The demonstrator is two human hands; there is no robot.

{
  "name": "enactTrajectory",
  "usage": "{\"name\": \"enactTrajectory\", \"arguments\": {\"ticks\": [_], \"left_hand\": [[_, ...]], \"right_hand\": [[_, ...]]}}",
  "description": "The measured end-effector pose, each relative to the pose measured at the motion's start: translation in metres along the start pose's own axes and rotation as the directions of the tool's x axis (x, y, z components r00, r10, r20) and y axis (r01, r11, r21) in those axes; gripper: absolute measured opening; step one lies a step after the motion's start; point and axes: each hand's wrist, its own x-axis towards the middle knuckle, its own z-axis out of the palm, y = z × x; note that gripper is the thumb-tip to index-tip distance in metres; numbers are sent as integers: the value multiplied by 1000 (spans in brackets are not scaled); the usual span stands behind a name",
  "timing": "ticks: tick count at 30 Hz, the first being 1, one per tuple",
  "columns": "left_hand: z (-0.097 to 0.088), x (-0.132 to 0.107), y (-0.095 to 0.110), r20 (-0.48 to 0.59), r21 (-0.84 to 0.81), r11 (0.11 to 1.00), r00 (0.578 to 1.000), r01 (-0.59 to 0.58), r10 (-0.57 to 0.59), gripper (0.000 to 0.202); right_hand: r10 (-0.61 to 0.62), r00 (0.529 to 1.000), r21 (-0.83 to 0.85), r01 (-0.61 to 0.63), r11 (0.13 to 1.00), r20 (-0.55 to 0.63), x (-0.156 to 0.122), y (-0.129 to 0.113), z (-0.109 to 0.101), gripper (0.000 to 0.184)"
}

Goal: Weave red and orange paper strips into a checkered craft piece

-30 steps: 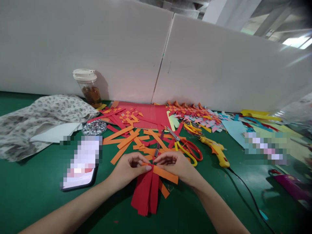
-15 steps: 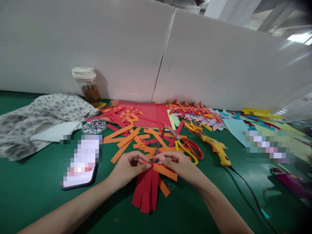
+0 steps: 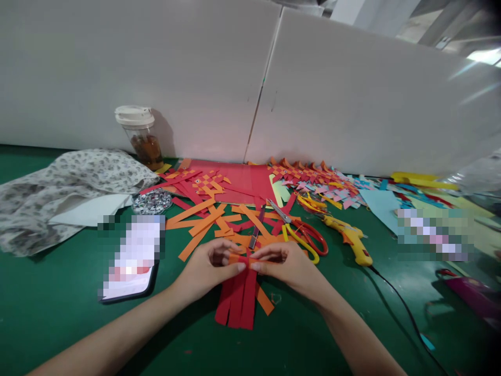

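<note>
Red paper strips (image 3: 237,300) hang down side by side, joined near their top, with an orange paper strip (image 3: 234,258) crossing them there. My left hand (image 3: 211,266) pinches the crossing from the left, thumb in front. From the right, my right hand (image 3: 279,261) pinches the same spot, its thumb nearly meeting the left one. Fingers cover most of the crossing. Another orange strip (image 3: 264,300) lies on the green table just right of the red ones. Beyond the hands are loose orange strips (image 3: 207,222) and scissors (image 3: 301,235) with red and yellow handles.
A phone (image 3: 131,261) lies to the left, near patterned cloth (image 3: 74,177). A lidded cup (image 3: 143,138) of brown drink stands by the wall. Woven paper fish (image 3: 209,183) lie on red sheets. To the right is a yellow glue gun (image 3: 352,240) with its cord (image 3: 403,303).
The right thumb has come down onto the front of the paper, close to the left thumb. The orange strip's right end is now covered by my right hand. The red strips' lower ends have risen slightly.
</note>
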Motion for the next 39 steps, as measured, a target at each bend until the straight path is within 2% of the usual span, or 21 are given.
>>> {"name": "enactTrajectory", "arguments": {"ticks": [4, 9, 15, 23, 28, 32, 39], "left_hand": [[0, -1, 1, 34, 38, 999, 999, 33, -34, 36], [0, 1, -1, 15, 42, 997, 997, 70, -71, 33], [-2, 0, 1, 37, -50, 999, 999, 12, -10, 18], [-2, 0, 0, 21, -42, 998, 999, 46, -45, 19], [-1, 0, 2, 18, -39, 998, 999, 43, -42, 18], [-1, 0, 4, 17, -34, 998, 999, 49, -48, 17], [-1, -1, 7, -1, -18, 998, 998, 63, -64, 18]], "right_hand": [[5, 1000, 16, -5, 1000, -9, 0, -1, 2, 23], [8, 1000, 19, -8, 1000, -1, 1, 1, 1, 24], [-26, 1000, 28, 26, 999, -10, 2, 4, -3, 22], [-22, 999, 21, 23, 1000, -25, 2, 4, -3, 23], [-87, 996, -7, 87, 996, -27, 2, 2, 0, 30], [-88, 996, -26, 88, 996, 6, 0, 0, 0, 22], [-105, 994, -60, 104, 993, -8, 0, -2, -2, 20]]}}
